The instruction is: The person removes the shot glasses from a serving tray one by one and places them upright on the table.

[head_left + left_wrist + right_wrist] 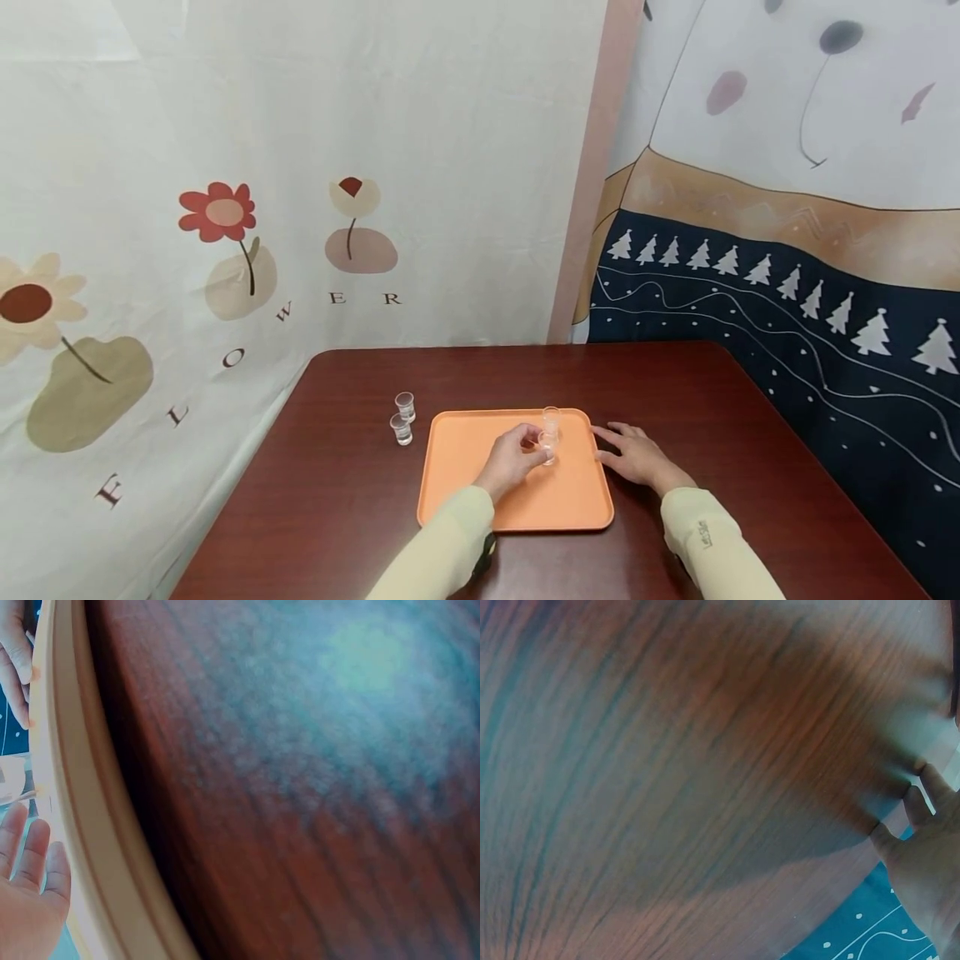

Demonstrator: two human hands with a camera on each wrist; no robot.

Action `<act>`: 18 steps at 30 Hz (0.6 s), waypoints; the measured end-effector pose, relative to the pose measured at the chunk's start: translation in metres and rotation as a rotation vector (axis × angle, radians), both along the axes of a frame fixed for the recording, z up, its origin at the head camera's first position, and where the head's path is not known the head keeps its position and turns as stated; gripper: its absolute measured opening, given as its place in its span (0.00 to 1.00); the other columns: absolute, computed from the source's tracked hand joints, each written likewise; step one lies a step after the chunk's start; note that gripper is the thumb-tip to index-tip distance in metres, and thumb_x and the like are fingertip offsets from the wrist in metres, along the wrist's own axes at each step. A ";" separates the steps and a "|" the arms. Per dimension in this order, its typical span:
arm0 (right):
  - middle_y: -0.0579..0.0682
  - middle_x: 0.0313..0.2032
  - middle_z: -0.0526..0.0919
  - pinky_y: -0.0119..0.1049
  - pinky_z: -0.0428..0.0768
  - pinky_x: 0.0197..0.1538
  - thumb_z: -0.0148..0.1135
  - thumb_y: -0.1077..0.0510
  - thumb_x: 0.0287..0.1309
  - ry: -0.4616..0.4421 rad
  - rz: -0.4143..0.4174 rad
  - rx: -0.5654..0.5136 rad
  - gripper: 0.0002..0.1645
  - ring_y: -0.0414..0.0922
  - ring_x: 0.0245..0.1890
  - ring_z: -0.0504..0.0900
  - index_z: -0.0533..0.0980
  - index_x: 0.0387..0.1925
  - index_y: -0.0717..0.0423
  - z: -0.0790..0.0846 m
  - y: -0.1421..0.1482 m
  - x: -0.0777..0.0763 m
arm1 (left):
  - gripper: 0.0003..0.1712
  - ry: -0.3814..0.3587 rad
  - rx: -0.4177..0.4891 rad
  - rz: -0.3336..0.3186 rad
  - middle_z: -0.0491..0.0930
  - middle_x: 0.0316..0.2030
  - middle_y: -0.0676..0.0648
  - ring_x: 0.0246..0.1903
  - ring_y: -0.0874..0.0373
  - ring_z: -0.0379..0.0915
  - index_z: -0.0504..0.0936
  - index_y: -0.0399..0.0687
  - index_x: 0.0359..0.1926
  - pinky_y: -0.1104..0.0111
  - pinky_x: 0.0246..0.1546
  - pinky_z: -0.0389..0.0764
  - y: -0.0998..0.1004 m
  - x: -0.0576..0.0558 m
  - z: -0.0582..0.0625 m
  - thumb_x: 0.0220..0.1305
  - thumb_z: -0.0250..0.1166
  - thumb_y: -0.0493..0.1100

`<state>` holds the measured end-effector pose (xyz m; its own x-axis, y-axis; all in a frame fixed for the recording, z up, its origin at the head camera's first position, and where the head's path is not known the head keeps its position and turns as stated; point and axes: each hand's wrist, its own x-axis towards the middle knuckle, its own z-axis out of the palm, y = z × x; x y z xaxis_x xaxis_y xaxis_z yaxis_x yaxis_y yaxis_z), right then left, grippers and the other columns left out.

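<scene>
Dark red-brown tabletop (315, 508) supported an orange tray (457, 471). Near the tray's right side, the left hand (510, 460) pinched a clear cup (550, 455), axis upright, before a second cup (551, 418); the right hand (637, 456), fingers spread, lay beside the tray.

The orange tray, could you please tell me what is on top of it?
A small clear cup stands toward the tray's far right corner. The left hand pinches a nearer cup; whether that touches the tray is unclear. Anything beneath the hand is hidden.
</scene>
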<state>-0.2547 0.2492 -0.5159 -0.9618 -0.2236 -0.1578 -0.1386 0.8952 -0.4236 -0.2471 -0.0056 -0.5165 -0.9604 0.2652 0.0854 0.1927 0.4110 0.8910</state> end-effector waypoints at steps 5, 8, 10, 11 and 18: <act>0.67 0.68 0.63 0.70 0.59 0.63 0.58 0.41 0.68 -0.002 -0.006 -0.002 0.34 0.68 0.67 0.59 0.68 0.71 0.47 0.003 0.000 0.001 | 0.16 0.012 0.007 -0.001 0.80 0.39 0.51 0.42 0.53 0.77 0.80 0.39 0.46 0.66 0.43 0.78 0.002 -0.001 -0.002 0.59 0.73 0.39; 0.66 0.68 0.63 0.70 0.59 0.63 0.58 0.42 0.67 -0.006 -0.012 -0.010 0.34 0.68 0.67 0.59 0.68 0.71 0.46 0.003 -0.001 0.002 | 0.16 0.017 0.011 -0.005 0.80 0.38 0.51 0.41 0.54 0.77 0.80 0.40 0.45 0.67 0.42 0.78 0.003 -0.002 -0.003 0.59 0.73 0.39; 0.66 0.68 0.63 0.70 0.60 0.62 0.58 0.41 0.67 -0.009 -0.013 -0.008 0.34 0.68 0.67 0.59 0.68 0.71 0.46 0.002 -0.001 0.003 | 0.15 0.025 0.011 -0.009 0.81 0.37 0.52 0.40 0.55 0.77 0.80 0.40 0.45 0.67 0.41 0.78 0.002 -0.002 -0.004 0.59 0.73 0.39; 0.66 0.68 0.63 0.70 0.60 0.62 0.59 0.41 0.67 -0.010 -0.013 -0.006 0.34 0.68 0.67 0.60 0.68 0.71 0.46 0.001 -0.001 0.003 | 0.15 0.026 0.008 -0.009 0.81 0.37 0.52 0.39 0.56 0.77 0.80 0.41 0.44 0.68 0.41 0.78 0.002 -0.001 -0.005 0.59 0.73 0.40; 0.66 0.68 0.63 0.70 0.60 0.62 0.59 0.42 0.67 0.003 -0.015 0.000 0.34 0.67 0.67 0.59 0.68 0.70 0.46 -0.002 0.000 0.002 | 0.14 0.034 0.019 -0.006 0.80 0.36 0.55 0.40 0.58 0.77 0.80 0.43 0.43 0.69 0.38 0.78 -0.003 -0.001 -0.002 0.60 0.72 0.42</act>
<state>-0.2525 0.2490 -0.5176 -0.9656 -0.2090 -0.1550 -0.1262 0.8971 -0.4234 -0.2481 -0.0091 -0.5184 -0.9551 0.2692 0.1235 0.2260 0.3925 0.8916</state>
